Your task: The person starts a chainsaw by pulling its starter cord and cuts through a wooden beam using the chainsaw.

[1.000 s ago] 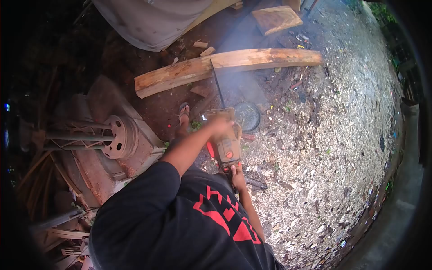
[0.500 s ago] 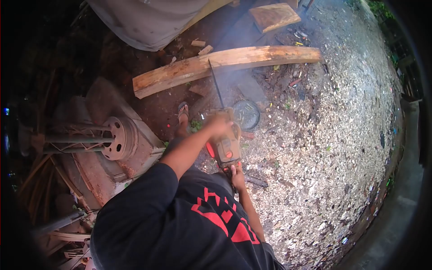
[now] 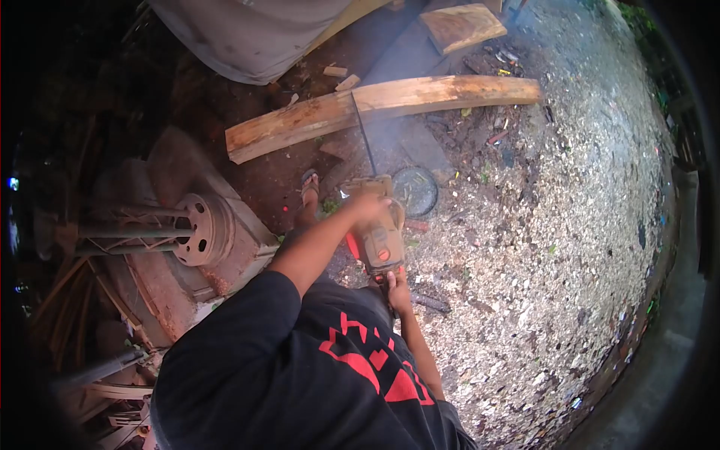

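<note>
A long wooden beam lies across the upper middle of the view, and the thin dark bar of a chainsaw meets it left of its centre. My left hand, slightly blurred, is wrapped round the front handle. Closed round the rear handle, nearest my body, is my right hand. Bluish smoke hangs around the bar and the beam. A round dark disc lies on the ground just right of the saw.
A thick wood slab lies beyond the beam, with small wood offcuts near a grey cover. At left stands a wheel rim with metal rods, beside concrete blocks. My sandalled foot shows below the beam. Pale chips cover the ground at right.
The view has shifted slightly. Both hands keep their hold on the chainsaw, and the smoke looks a little thinner than a second ago.
</note>
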A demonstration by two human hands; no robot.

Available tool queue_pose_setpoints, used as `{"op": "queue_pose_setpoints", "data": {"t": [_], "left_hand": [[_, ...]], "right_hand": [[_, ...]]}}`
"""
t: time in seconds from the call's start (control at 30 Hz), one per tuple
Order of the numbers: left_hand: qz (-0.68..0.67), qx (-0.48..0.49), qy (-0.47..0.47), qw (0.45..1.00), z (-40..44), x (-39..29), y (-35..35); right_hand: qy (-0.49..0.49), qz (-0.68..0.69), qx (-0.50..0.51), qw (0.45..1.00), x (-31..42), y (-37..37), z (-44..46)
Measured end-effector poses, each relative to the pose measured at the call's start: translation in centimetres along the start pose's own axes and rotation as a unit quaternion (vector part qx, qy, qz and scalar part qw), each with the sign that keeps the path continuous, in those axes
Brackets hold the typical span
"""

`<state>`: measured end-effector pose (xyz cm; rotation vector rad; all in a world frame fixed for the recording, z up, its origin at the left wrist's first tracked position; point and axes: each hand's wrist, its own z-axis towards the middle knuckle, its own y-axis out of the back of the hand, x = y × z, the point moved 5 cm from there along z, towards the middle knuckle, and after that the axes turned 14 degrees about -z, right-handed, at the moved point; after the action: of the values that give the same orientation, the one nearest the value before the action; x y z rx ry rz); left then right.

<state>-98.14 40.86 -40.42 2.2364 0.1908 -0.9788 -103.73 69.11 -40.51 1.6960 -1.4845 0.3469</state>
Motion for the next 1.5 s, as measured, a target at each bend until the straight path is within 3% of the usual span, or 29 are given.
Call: {"op": "queue_pose_setpoints", "data": {"t": [0.13,0.2,0.3,0.4,0.5,0.6,0.67,0.8,1.07,1.17,1.27,1.37,1.5], "left_hand": [[0.005,0.024,0.031,0.999,0.0,0.0,0.0],[0.028,0.02,0.054,0.998,0.4,0.8,-0.3],[0.037,-0.021,-0.024,0.999,0.9,1.1,-0.8],[0.003,-0.026,-0.004,1.0,2.9,3.8,-2.1],[0.007,-0.051,-0.022,0.998,-0.1,-1.4,1.0],[-0.009,0.001,0.047,0.999,-0.4,-3.2,2.4],[0.002,-0.005,0.019,1.0,-0.2,-3.4,2.2],[-0.034,0.0,-0.003,0.999,2.7,1.1,-0.2],[0.042,0.018,0.046,0.998,1.3,-0.1,-0.2],[0.032,0.011,0.008,0.999,1.4,0.3,-0.7],[-0.003,-0.014,-0.024,1.0,2.2,1.0,-0.5],[-0.01,-0.023,-0.03,0.999,1.9,-0.8,1.1],[0.004,-0.013,0.007,1.0,0.6,-4.0,4.0]], "right_hand": [[-0.008,-0.015,0.009,1.0,-0.3,-0.1,0.0],[0.033,-0.009,-0.034,0.999,-0.8,-0.4,0.3],[0.065,-0.017,-0.06,0.996,-2.1,-1.0,0.6],[0.053,-0.006,-0.039,0.998,-1.4,-0.5,0.7],[0.056,0.004,-0.053,0.997,-0.6,-0.3,1.3],[0.078,0.006,-0.057,0.995,-0.6,-0.6,2.1],[0.085,-0.001,-0.062,0.994,-2.2,-1.3,3.3],[0.09,-0.031,-0.073,0.993,-6.2,-3.2,5.0],[0.054,0.014,-0.039,0.998,-0.8,0.1,0.9],[-0.021,-0.094,-0.021,0.995,-3.2,-0.6,1.6],[0.096,-0.002,-0.064,0.993,-3.2,-1.4,2.9],[0.122,-0.046,-0.086,0.988,-2.7,-1.4,4.0],[0.054,0.033,-0.018,0.998,1.1,0.3,2.8]]}}
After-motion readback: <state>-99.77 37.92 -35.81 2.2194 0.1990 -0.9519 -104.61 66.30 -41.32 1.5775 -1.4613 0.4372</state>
